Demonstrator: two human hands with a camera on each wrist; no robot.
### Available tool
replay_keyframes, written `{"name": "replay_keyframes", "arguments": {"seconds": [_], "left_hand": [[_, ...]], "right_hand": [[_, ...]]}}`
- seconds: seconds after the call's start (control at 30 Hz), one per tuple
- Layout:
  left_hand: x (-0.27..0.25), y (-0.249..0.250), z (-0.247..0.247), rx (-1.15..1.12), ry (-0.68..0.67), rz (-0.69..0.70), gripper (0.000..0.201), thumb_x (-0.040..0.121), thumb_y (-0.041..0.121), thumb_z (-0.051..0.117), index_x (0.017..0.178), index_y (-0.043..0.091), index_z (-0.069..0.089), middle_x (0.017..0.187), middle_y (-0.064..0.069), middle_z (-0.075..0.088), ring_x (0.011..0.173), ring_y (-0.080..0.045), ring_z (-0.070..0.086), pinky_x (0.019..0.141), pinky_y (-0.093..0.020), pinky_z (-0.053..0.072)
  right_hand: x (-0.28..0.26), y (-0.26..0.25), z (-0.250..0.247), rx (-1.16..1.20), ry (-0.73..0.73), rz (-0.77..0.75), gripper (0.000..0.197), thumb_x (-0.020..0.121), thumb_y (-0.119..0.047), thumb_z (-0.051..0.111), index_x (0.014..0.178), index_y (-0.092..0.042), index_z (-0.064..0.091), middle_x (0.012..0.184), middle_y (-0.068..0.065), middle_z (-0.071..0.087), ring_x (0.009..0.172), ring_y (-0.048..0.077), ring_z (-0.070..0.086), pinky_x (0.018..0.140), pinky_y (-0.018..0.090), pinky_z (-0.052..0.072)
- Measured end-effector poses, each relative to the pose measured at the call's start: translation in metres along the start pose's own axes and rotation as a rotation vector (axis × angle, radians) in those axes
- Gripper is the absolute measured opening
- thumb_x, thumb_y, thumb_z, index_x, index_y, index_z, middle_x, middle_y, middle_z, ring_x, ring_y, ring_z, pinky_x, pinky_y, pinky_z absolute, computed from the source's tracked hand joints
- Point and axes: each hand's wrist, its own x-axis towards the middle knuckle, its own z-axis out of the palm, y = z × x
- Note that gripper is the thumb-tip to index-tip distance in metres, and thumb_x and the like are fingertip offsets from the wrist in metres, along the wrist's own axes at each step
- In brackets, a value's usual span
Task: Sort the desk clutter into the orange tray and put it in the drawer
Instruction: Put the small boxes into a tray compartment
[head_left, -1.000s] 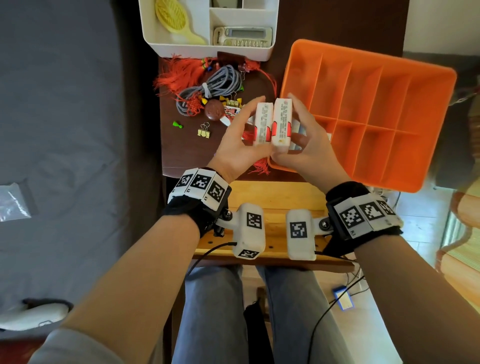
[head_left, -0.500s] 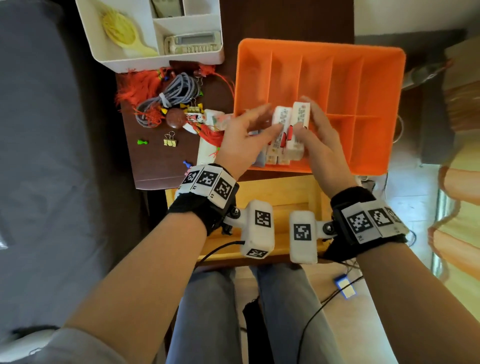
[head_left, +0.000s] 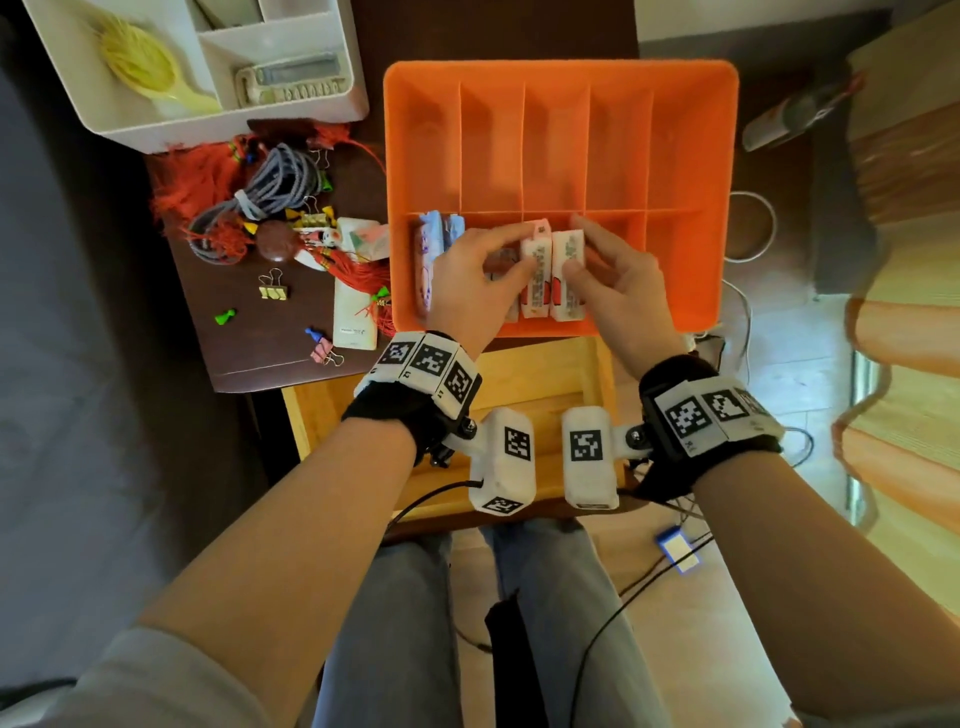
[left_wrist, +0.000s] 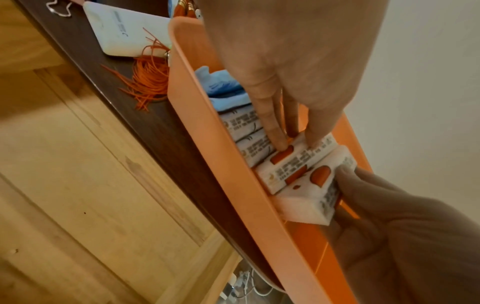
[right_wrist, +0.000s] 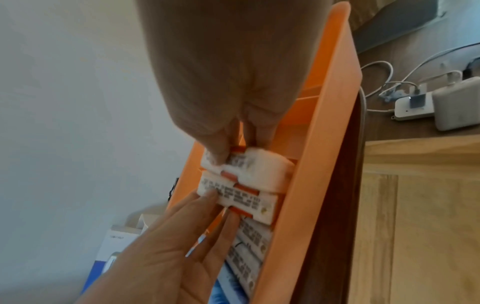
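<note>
orange tray (head_left: 691, 156), red tassels (head_left: 363, 270) beside, holds perhaps tissue packs (head_left: 537, 278) under hands (head_left: 470, 291) (head_left: 621, 291).

A dark desk (head_left: 249, 353) sits above pale wood flooring (head_left: 691, 675), beside grey fabric (head_left: 78, 415).

White organiser box (head_left: 234, 120): yellow hairbrush (head_left: 137, 65) held in left compartment, grey keypad device (head_left: 291, 83) in right. White power adapter (right_wrist: 458, 102), white cables (right_wrist: 376, 67): laid on floor.

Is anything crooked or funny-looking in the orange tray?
Yes. The two white packets pinched between the left hand and right hand sit tilted and higher than the neighbouring packets already down in the orange tray; they are not seated yet.
</note>
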Motion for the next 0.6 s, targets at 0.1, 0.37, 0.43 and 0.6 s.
{"name": "replay_keyframes", "arguments": {"seconds": [0.1,0.37,0.43,0.6], "left_hand": [[0.004,-0.003,0.002,0.105,0.011,0.045,0.032,0.084,0.012,0.065,0.116,0.016,0.064,0.109,-0.007,0.061,0.094,-0.012,0.061,0.089,-0.021,0.050],[0.015,-0.002,0.006,0.331,-0.053,0.089,0.030,0.090,0.020,0.058,0.120,0.019,0.061,0.097,0.003,0.047,0.082,-0.006,0.047,0.076,-0.012,0.043],[0.020,-0.001,0.007,0.418,-0.089,0.084,0.027,0.091,0.022,0.056,0.116,0.015,0.064,0.098,0.003,0.043,0.086,-0.006,0.044,0.078,-0.015,0.041],[0.025,-0.002,0.008,0.525,-0.100,0.127,0.025,0.091,0.019,0.056,0.113,0.011,0.065,0.097,0.002,0.038,0.081,-0.009,0.045,0.076,-0.018,0.041]], "right_hand": [[0.004,0.004,0.000,-0.074,0.092,-0.070,0.041,0.083,-0.006,0.068,0.123,-0.006,0.059,0.118,0.009,0.066,0.105,0.012,0.064,0.093,0.028,0.053],[0.015,0.015,-0.001,-0.327,0.174,-0.215,0.023,0.077,0.000,0.069,0.098,-0.009,0.071,0.100,0.005,0.069,0.089,0.013,0.064,0.081,0.023,0.053],[0.019,0.020,-0.001,-0.385,0.182,-0.257,0.023,0.076,0.001,0.068,0.097,-0.007,0.071,0.100,0.008,0.067,0.086,0.012,0.061,0.079,0.023,0.051],[0.024,0.026,0.003,-0.435,0.157,-0.249,0.027,0.078,0.001,0.065,0.103,-0.008,0.069,0.105,0.009,0.057,0.082,0.012,0.053,0.078,0.027,0.051]]}}
